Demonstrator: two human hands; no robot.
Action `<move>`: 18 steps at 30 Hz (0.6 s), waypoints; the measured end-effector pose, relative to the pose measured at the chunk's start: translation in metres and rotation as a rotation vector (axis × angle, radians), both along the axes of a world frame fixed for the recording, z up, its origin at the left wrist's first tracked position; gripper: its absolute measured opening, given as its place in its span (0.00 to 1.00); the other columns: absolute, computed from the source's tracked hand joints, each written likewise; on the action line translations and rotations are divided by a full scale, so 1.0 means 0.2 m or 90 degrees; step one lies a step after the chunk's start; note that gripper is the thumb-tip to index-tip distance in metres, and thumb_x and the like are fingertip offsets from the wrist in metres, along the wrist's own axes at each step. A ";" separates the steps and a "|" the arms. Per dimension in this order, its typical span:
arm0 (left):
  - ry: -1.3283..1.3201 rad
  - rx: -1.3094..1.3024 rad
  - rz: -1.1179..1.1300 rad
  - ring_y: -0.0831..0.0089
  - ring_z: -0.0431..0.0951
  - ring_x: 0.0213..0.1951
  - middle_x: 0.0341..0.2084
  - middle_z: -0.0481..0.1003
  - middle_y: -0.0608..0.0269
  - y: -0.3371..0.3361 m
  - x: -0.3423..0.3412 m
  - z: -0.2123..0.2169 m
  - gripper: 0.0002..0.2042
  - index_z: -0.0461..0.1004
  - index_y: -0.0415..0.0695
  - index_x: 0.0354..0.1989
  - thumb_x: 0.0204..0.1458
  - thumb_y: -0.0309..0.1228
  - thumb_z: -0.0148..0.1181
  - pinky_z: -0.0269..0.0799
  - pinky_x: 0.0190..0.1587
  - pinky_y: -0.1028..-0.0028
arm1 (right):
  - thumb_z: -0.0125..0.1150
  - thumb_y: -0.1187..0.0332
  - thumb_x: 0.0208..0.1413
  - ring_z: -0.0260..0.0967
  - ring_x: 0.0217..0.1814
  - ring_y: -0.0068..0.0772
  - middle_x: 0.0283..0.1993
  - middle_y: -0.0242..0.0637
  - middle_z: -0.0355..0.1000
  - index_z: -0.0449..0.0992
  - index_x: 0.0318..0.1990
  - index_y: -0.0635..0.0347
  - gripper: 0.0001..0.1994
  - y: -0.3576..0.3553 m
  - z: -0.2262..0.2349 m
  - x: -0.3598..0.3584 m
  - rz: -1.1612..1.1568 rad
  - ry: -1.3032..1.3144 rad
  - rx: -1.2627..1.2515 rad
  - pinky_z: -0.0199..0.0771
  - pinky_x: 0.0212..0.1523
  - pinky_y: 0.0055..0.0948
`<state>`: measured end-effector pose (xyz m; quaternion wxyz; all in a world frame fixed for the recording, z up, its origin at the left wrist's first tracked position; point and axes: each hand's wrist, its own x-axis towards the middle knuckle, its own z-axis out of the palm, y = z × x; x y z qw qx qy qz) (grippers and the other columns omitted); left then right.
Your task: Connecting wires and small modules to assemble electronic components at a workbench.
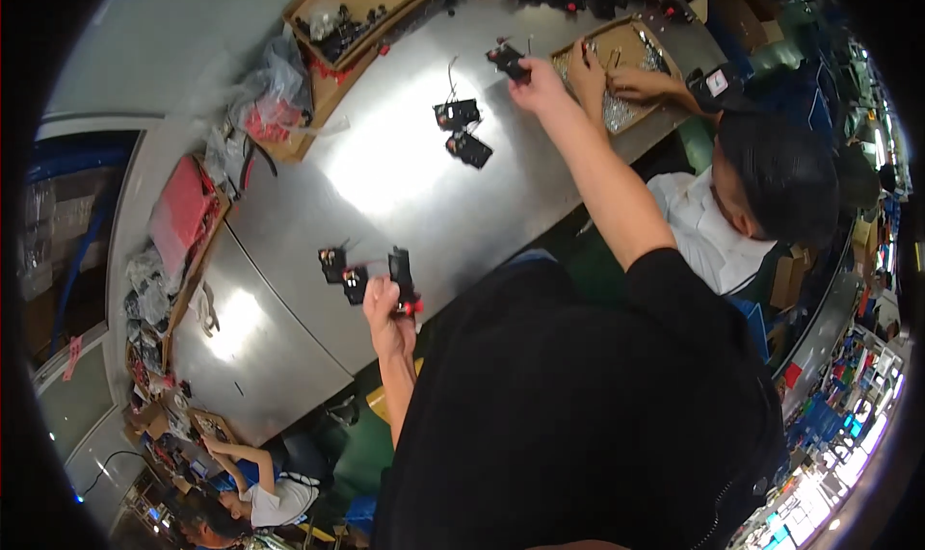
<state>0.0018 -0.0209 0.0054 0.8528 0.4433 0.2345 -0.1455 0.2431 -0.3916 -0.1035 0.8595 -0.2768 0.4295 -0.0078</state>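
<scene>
My right hand [541,86] reaches far over the metal table and grips a small black module [505,60] with thin wires at its far end. My left hand [382,302], close to the table's near edge, is closed around a black tool-like part [400,269] with a red piece at its lower end; its exact kind is unclear. Just left of that hand are two small black assemblies [331,262] with wires, partly behind my fingers. Between my hands, farther back, lie two more black modules, one with wires standing up [456,115] and one tilted beside it [469,149].
On the right, a co-worker's hands [626,83] work in a cardboard tray [631,41] of small metal parts. Boxes of parts [361,25], a plastic bag [279,78] and black-red pliers [252,165] line the far side. Another person [275,497] sits at lower left.
</scene>
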 end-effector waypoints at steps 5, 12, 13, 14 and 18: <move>0.025 -0.006 0.053 0.76 0.69 0.30 0.25 0.63 0.72 -0.08 -0.01 0.04 0.12 0.63 0.49 0.33 0.46 0.25 0.62 0.66 0.35 0.74 | 0.57 0.67 0.55 0.69 0.46 0.34 0.41 0.33 0.72 0.71 0.40 0.57 0.08 -0.28 0.02 0.47 -0.155 -0.145 -0.034 0.64 0.50 0.40; 0.049 0.063 0.015 0.75 0.71 0.34 0.30 0.68 0.70 -0.15 0.07 0.03 0.12 0.68 0.45 0.40 0.48 0.25 0.62 0.68 0.37 0.73 | 0.46 0.67 0.63 0.69 0.47 0.28 0.46 0.34 0.74 0.71 0.51 0.58 0.13 0.21 0.07 -0.07 0.347 -0.233 -0.233 0.68 0.45 0.25; 0.056 0.085 0.004 0.75 0.72 0.34 0.31 0.69 0.69 -0.13 0.06 0.02 0.12 0.69 0.44 0.41 0.49 0.25 0.62 0.68 0.38 0.73 | 0.51 0.71 0.59 0.69 0.50 0.31 0.48 0.36 0.72 0.71 0.52 0.59 0.14 0.37 0.28 -0.25 0.527 -0.283 -0.224 0.71 0.47 0.31; 0.036 0.081 -0.062 0.75 0.72 0.33 0.32 0.70 0.68 -0.20 0.13 0.05 0.10 0.68 0.43 0.40 0.50 0.25 0.61 0.68 0.37 0.74 | 0.53 0.68 0.59 0.71 0.46 0.31 0.47 0.36 0.72 0.67 0.56 0.60 0.18 0.37 0.00 -0.35 0.669 -0.356 -0.381 0.72 0.45 0.34; -0.003 0.181 -0.120 0.77 0.70 0.30 0.31 0.68 0.67 -0.18 0.12 -0.03 0.08 0.66 0.43 0.38 0.55 0.27 0.60 0.70 0.34 0.74 | 0.61 0.66 0.56 0.74 0.44 0.34 0.45 0.42 0.72 0.63 0.58 0.64 0.24 0.71 0.40 -0.83 0.714 -0.096 0.063 0.77 0.38 0.32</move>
